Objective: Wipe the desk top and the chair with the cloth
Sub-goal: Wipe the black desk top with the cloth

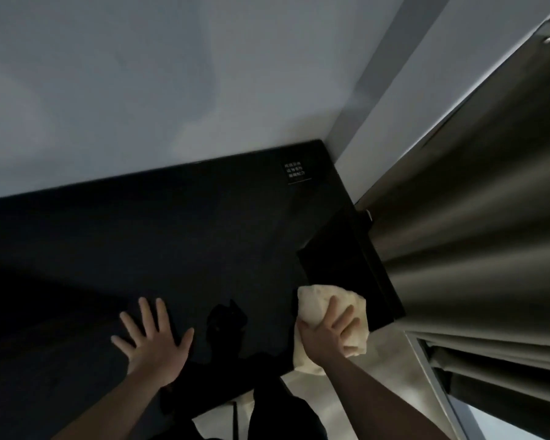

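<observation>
The right hand (pixel 331 328) presses a bunched cloth (pixel 334 315) onto the dark bench (pixel 188 242) at its near right edge, fingers curled over it. The left hand (pixel 154 339) lies flat, fingers spread, on the near edge. A black box (pixel 346 268) sits just beyond the cloth; a wide stroke could knock it toward the curtain (pixel 477 217).

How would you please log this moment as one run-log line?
stage: wiping desk top | right hand: presses cloth on desk top, right end | left hand: flat on desk | chair: not seen
</observation>
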`<state>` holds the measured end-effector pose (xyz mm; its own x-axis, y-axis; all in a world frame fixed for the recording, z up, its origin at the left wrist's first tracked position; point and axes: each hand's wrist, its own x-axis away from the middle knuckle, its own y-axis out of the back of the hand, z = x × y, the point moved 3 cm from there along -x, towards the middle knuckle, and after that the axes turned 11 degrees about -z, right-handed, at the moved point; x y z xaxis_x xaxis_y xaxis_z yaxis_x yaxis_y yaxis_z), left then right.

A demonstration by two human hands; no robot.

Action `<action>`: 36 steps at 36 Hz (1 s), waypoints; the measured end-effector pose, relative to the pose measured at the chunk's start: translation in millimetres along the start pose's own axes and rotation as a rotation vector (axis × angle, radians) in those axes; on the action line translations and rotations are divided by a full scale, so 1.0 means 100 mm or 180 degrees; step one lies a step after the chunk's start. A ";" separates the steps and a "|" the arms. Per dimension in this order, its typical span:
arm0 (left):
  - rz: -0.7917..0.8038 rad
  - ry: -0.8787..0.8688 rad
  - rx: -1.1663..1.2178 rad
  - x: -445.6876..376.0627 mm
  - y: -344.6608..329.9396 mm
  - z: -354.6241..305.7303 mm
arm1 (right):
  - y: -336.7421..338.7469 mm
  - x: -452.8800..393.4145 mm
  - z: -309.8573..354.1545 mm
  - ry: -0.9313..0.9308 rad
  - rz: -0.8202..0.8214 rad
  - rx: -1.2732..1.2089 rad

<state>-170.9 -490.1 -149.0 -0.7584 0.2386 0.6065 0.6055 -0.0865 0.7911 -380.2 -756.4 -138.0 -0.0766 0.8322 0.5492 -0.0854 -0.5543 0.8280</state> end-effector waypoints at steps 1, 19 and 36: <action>0.0003 0.0105 -0.0004 -0.02 -0.02 -0.06 | 0.07 -0.12 -0.06 0.0014 -0.0059 0.0006; 0.0234 0.0733 0.0132 0.12 0.00 -0.63 | 0.85 -1.22 -0.47 -0.0143 -0.0317 -0.0025; 0.0310 0.0779 0.0309 0.32 -0.12 -0.85 | 0.56 -0.81 -0.47 0.0674 0.0065 0.0271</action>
<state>-222.8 -563.6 -132.9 -0.7241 -0.0080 0.6897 0.6897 -0.0016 0.7241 -425.1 -855.9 -141.4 -0.2851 0.7937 0.5374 0.0018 -0.5602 0.8284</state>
